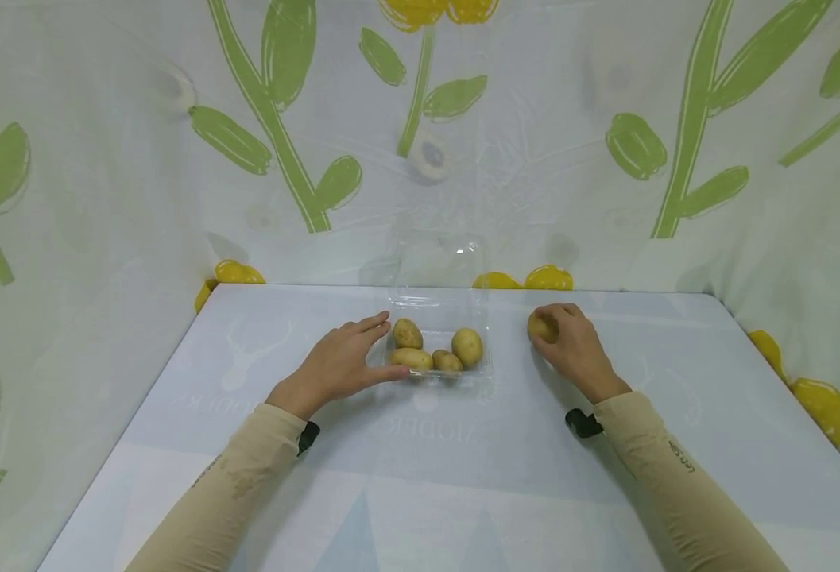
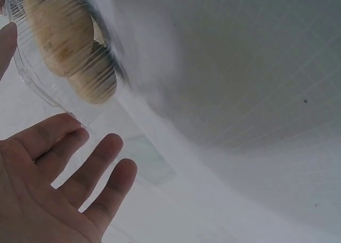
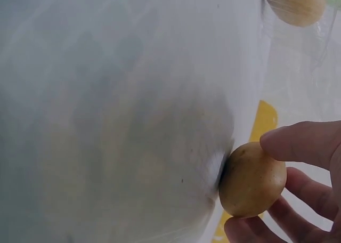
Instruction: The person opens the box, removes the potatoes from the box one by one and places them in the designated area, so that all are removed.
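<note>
A clear plastic clamshell box (image 1: 487, 367) stands near the back of the table, its lid (image 1: 437, 270) raised behind it. Several potatoes (image 1: 467, 347) lie inside. My left hand (image 1: 341, 361) is at the box's left side, fingers spread, with the thumb by the front rim; in the left wrist view its fingers (image 2: 101, 158) are extended beside the clear wall. To the right of the box, my right hand (image 1: 573, 349) holds a single potato (image 3: 251, 180) between thumb and fingers, low at the table surface.
The white table (image 1: 420, 492) has faint printed patterns, and its back edge runs just behind the box. A hanging sheet (image 1: 534, 143) with green leaves and yellow flowers surrounds the table at the back and sides. Dark wrist devices (image 1: 582, 423) show under both sleeves.
</note>
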A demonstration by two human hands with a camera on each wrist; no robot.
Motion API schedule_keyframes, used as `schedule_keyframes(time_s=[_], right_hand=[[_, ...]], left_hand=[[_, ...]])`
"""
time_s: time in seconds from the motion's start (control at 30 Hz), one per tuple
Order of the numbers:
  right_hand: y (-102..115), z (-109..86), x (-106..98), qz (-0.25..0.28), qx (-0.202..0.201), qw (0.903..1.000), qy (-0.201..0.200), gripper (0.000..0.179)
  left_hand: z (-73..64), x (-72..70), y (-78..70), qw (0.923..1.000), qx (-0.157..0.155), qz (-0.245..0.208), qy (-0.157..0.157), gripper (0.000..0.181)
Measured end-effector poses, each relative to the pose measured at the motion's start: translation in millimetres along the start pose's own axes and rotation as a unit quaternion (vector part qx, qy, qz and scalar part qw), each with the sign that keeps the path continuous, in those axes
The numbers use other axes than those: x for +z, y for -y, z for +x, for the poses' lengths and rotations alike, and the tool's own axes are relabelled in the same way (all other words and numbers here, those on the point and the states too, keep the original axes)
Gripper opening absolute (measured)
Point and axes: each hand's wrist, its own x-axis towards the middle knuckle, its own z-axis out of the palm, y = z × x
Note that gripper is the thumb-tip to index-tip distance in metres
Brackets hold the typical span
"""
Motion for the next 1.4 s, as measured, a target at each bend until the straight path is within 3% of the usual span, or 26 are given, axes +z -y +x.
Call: schedule_keyframes(time_s=[0.97, 1.13, 1.4], right_hand=[[8, 3.3, -9, 0.025, -0.028, 0.9990, -0.025, 0.044], [15, 5.4, -12, 0.034, -0.027, 0.9990, -0.010, 0.044], [33, 7.3, -15, 0.086, -0.067, 0.9936, 0.030, 0.049]], left_hand=[[-0.3, 2.5, 1.1, 0.9999, -0.010, -0.006, 0.003, 0.097], [-0.5, 2.4, 0.8, 0.9999, -0.011, -0.004, 0.004, 0.097], [0.8, 3.6, 2.8, 1.0000, -0.008, -0.005, -0.001, 0.097]])
